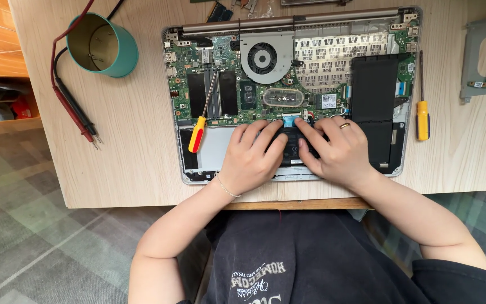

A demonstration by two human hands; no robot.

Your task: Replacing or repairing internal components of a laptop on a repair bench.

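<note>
Both hands, the left hand [251,155] and right hand [336,149], press flat on the black battery [293,147]. They grasp nothing. It sits in the open laptop [288,84] on the desk [125,141].

- A light wooden table [125,169] is filling the upper part of the view, with its near edge running across the middle.
- A floor [40,225] with a grey-green checked pattern is lying below the table's near edge, at the left and the right.
- A wooden shelf [1,101] is standing beside the table's left edge, holding some blurred things.
- Soft, even daylight is falling on the table top.
</note>
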